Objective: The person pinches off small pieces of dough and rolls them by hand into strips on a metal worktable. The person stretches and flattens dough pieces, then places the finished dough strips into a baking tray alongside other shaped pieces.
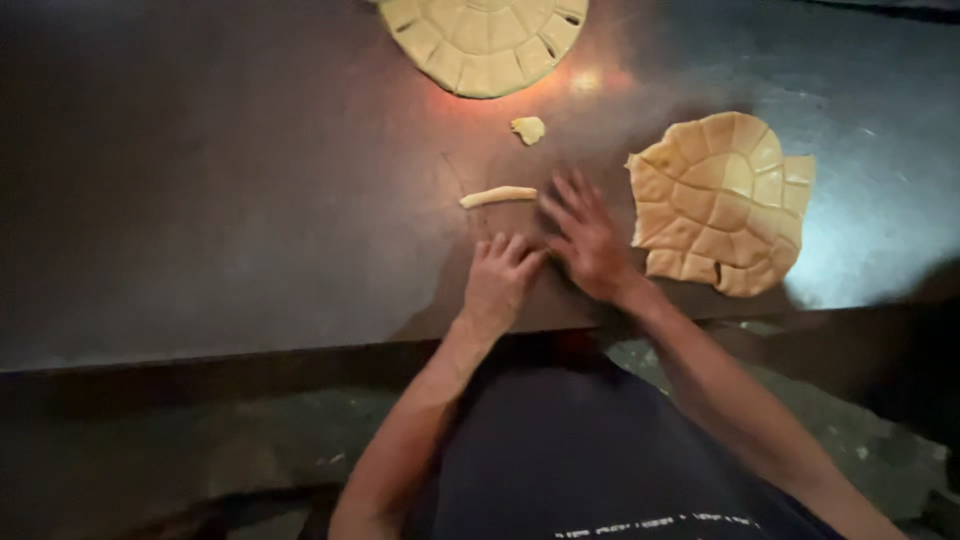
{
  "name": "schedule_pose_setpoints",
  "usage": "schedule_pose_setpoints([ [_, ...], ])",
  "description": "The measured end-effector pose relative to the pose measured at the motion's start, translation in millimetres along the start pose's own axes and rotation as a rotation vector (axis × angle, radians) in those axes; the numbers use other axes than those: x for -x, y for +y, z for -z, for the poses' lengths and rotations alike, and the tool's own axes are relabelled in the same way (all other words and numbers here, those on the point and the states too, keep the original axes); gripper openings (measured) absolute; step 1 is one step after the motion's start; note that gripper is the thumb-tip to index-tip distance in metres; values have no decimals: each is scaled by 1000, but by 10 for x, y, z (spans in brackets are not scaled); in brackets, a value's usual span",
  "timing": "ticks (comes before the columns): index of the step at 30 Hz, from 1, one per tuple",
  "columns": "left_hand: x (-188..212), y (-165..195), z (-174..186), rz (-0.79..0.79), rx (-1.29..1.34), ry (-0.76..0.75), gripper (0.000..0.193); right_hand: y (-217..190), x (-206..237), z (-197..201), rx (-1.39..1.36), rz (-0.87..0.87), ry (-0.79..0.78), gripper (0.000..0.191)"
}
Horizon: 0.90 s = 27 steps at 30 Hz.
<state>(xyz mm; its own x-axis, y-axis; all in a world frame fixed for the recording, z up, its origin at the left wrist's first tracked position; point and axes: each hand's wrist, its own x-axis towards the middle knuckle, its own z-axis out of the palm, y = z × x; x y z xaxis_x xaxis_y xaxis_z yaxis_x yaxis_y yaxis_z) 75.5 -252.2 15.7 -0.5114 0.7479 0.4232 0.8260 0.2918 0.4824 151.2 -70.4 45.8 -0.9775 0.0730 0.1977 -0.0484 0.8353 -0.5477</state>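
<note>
My left hand (500, 280) lies palm down on the dark worktop (230, 200), fingers together and pointing away from me. My right hand (585, 240) lies flat beside it, fingers spread, its fingertips touching the left hand's. Whether any dough is under the palms is hidden. A short rolled strip of pale dough (497, 196) rests just beyond my left fingers. A small dough scrap (529, 129) sits farther back.
A flat sheet of dough scored into several pieces (722, 200) lies to the right of my right hand. A round scored dough disc (483, 40) sits at the far edge. The worktop's near edge (250, 355) runs in front of my body.
</note>
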Motion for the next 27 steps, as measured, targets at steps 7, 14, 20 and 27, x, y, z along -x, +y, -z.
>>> schedule_pose_setpoints([
  [7,-136,-206,200,81,103,74,12,49,39,396,-43,-21,-2,29],
  [14,-450,-789,667,177,-20,37,14,172,-718,-163,43,178,73,17],
  [20,-456,-689,573,159,-105,-83,50,120,-787,-436,246,348,184,36],
  [27,-572,-539,235,101,-34,-398,38,484,-925,502,-277,31,-559,19],
])
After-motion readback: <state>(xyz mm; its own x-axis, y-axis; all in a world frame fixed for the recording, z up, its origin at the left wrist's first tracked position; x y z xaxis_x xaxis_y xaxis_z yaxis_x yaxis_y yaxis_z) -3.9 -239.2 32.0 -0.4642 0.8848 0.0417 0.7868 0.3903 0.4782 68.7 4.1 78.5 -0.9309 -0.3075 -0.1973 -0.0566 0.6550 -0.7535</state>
